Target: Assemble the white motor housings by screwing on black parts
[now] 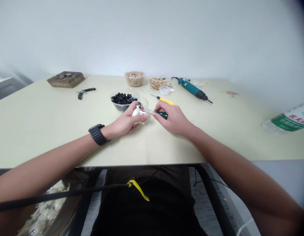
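My left hand (pixel 124 122) grips a small white plastic part (pixel 137 113), which has a dark piece at its top. My right hand (pixel 171 118) holds a green-handled screwdriver (pixel 162 114) with its thin shaft reaching left, and the tip meets the top of the white part. Just behind my left fingers stands a glass bowl (pixel 119 106) heaped with small black pieces. A yellow-handled screwdriver (pixel 166 101) lies on the table past my right fingers, partly hidden by them.
On the cream table (pixel 53 127) lie black-handled pliers (pixel 85 92), a wooden block (pixel 65 79), a teal electric screwdriver (pixel 191 88), and two clear cups of tan pieces (pixel 134 79) (pixel 158 83). A plastic bottle (pixel 287 119) lies at right.
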### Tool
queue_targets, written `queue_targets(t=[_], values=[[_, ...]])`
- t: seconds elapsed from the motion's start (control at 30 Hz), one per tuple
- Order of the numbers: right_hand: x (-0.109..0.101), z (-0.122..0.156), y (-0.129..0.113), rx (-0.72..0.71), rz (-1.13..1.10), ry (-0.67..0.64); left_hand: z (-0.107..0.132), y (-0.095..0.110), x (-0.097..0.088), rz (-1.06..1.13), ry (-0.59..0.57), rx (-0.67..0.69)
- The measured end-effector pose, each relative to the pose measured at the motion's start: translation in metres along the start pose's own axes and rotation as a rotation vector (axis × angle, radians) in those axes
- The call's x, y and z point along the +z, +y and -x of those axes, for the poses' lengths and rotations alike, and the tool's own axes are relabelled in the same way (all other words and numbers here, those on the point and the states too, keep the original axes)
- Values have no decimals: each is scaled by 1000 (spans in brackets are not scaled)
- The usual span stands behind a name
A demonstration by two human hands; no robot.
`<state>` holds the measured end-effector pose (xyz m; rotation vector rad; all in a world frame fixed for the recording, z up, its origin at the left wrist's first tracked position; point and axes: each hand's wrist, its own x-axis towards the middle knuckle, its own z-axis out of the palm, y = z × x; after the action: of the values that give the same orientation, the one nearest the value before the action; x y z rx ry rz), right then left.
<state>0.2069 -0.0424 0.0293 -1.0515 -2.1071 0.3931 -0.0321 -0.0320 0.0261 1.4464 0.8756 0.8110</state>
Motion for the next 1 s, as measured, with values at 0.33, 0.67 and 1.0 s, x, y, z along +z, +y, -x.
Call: queue_targets(t=[0.33,0.67,1.0], values=[[0,2,1,-32,75,-16,0,-4,-2,-63,-17,52],[-4,-1,0,4,-33,-66,1,-6,-4,-109,-63,102],[-2,-3,6,145,-194,-129,-1,-9,-5,-100,-52,127]])
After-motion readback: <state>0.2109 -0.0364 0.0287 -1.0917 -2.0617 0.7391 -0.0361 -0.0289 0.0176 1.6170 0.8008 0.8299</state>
